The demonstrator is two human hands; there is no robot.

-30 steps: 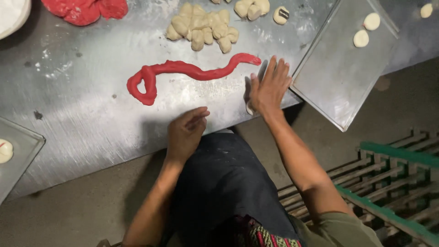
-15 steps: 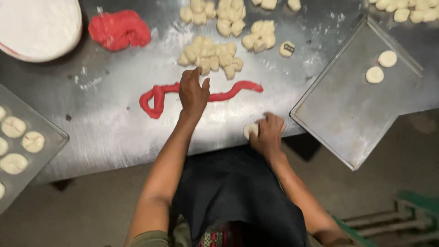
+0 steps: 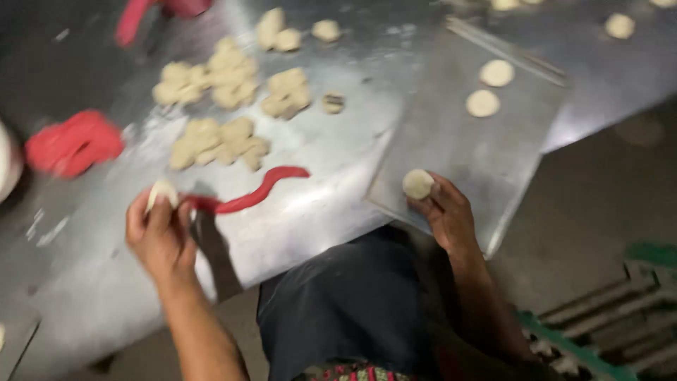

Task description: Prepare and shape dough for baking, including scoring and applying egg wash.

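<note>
1. Pale dough piece (image 3: 161,192): pinched at the fingertips of the left hand (image 3: 161,236), at about 9 o'clock in the view, just above the metal table (image 3: 317,204).
2. Red dough rope (image 3: 250,196): lies on the table, running from beside the left hand's fingers toward 2 o'clock; whether the fingers touch its near end cannot be told through the blur.
3. Round dough ball (image 3: 418,183): held at the fingertips of the right hand (image 3: 446,215), over the near corner of the metal tray (image 3: 451,148).
4. Left hand: fingers curled closed about the pale piece, back of hand toward the camera.
5. Right hand: partly closed, fingertips gripping the ball.
6. Two flat dough discs (image 3: 490,88): on the tray at 1 o'clock from the right hand, well apart from it.
7. Heaps of pale dough lumps (image 3: 218,137): at 12 o'clock from the rope.
8. Red dough mass (image 3: 74,144): at 10 o'clock from the left hand.
</note>
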